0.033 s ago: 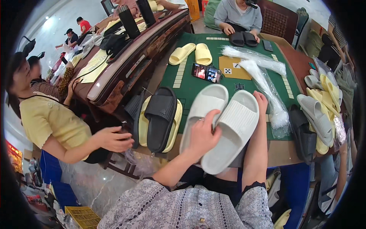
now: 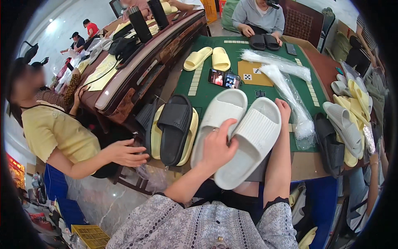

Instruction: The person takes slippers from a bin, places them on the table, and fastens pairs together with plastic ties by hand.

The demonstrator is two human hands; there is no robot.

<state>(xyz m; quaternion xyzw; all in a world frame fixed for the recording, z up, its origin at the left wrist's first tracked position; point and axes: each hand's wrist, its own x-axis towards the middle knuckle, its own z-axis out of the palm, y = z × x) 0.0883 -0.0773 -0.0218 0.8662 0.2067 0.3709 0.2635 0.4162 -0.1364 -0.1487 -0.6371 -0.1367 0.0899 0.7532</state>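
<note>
I hold a pair of pale grey slide slippers over the near edge of the table. My left hand (image 2: pixel 219 149) is closed at the inner side of the left slipper (image 2: pixel 226 103), with the index finger lying along its ribbed strap and the thumb near the right slipper. My right hand (image 2: pixel 283 110) grips the outer edge of the right slipper (image 2: pixel 261 133); its fingers are mostly hidden behind the sole. Just left of the pair, a black slipper (image 2: pixel 174 130) lies on top of pale yellow slippers (image 2: pixel 191 137), beside another dark slipper (image 2: pixel 145 120).
A phone (image 2: pixel 224 79) and yellow slippers (image 2: pixel 198 59) are on the green tabletop (image 2: pixel 182 89). White strands in clear bags (image 2: pixel 292 103) lie right of my hands, near piled slippers (image 2: pixel 344 128). A person's hand (image 2: pixel 124 152) reaches in at left; someone opposite handles black slippers (image 2: pixel 264 42).
The pale grey slippers and my left hand have shifted slightly left. The hand of the person at left has moved a little to the right.
</note>
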